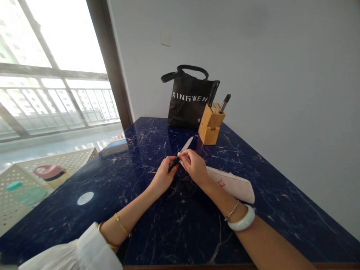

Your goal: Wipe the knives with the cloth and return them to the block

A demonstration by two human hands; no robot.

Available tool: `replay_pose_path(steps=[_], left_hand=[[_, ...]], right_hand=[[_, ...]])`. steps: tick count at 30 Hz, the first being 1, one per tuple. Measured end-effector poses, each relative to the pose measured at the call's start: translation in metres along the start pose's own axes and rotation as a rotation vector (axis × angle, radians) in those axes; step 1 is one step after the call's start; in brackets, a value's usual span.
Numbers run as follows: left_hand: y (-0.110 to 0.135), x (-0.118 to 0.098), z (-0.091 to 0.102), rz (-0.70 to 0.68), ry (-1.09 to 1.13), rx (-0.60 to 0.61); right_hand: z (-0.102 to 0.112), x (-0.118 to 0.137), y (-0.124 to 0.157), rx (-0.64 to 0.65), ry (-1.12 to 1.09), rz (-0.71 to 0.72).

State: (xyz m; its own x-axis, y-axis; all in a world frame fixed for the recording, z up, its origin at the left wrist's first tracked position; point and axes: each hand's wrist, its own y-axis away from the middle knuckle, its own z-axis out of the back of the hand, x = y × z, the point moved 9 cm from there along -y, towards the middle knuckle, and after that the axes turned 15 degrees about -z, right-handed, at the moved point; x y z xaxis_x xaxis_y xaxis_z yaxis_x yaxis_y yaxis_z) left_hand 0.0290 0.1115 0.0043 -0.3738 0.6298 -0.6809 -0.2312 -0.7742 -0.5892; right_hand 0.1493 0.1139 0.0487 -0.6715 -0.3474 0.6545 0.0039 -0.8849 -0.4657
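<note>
Kitchen knife [186,146] near wooden knife block [210,123]

Left hand [164,176] curled, right hand [195,167] pinching, both nearly touching

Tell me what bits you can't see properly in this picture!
In the head view:
The middle of the knife blade: hidden by the right hand.
Most of the black knife handle: hidden by the left hand.
The blades of the two knives in the wooden knife block: hidden inside the block.
The inside of the black tote bag: hidden by its sides.
The red mark on the white cloth: too small to make out.
</note>
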Motion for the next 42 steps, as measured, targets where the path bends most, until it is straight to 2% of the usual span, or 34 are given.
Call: replay_pose_path(steps=[3,8,11,14,17,19,21,24,26,29,31,33,35,39,42], left_hand=[[0.0,0.002,0.002,0.007,0.001,-0.014],[-0.001,0.0,-0.003,0.021,0.012,0.05],[0.0,-0.001,-0.005,0.051,0.025,0.086],[0.002,-0.004,-0.009,0.061,0.078,0.123],[0.003,-0.002,-0.012,0.091,0.137,0.136],[0.003,0.005,-0.012,0.167,0.265,0.1],[0.005,0.018,-0.009,0.297,0.491,-0.005],[0.009,0.033,-0.007,0.458,0.739,-0.157],[0.011,0.035,-0.01,0.507,0.804,-0.179],[0.01,0.026,-0.02,0.513,0.943,-0.192],[0.007,0.015,-0.026,0.468,1.033,-0.183],[0.003,0.006,-0.028,0.399,1.069,-0.175],[0.001,0.004,-0.025,0.36,1.071,-0.217],[0.003,0.016,-0.016,0.403,1.0,-0.344],[0.001,0.017,-0.016,0.38,0.988,-0.361]], right_hand=[[0.001,-0.002,0.0,-0.027,0.075,-0.031],[0.002,0.003,0.001,-0.029,0.1,0.023],[0.005,-0.003,-0.002,-0.062,0.128,-0.027],[0.019,-0.021,-0.009,-0.161,0.116,-0.137],[0.034,-0.056,-0.019,-0.234,0.043,-0.329],[0.04,-0.076,-0.023,-0.252,-0.068,-0.416],[0.043,-0.084,-0.026,-0.272,-0.182,-0.422],[0.041,-0.07,-0.022,-0.285,-0.222,-0.345],[0.034,-0.046,-0.017,-0.245,-0.174,-0.248],[0.016,-0.009,-0.006,-0.139,-0.062,-0.075],[0.007,0.005,0.0,-0.095,0.013,-0.018],[0.002,0.008,0.003,-0.083,0.05,-0.023],[-0.001,0.011,0.005,-0.068,0.046,-0.027],[-0.013,0.028,0.012,0.042,0.032,0.105],[-0.013,0.025,0.007,0.009,0.09,0.065]])
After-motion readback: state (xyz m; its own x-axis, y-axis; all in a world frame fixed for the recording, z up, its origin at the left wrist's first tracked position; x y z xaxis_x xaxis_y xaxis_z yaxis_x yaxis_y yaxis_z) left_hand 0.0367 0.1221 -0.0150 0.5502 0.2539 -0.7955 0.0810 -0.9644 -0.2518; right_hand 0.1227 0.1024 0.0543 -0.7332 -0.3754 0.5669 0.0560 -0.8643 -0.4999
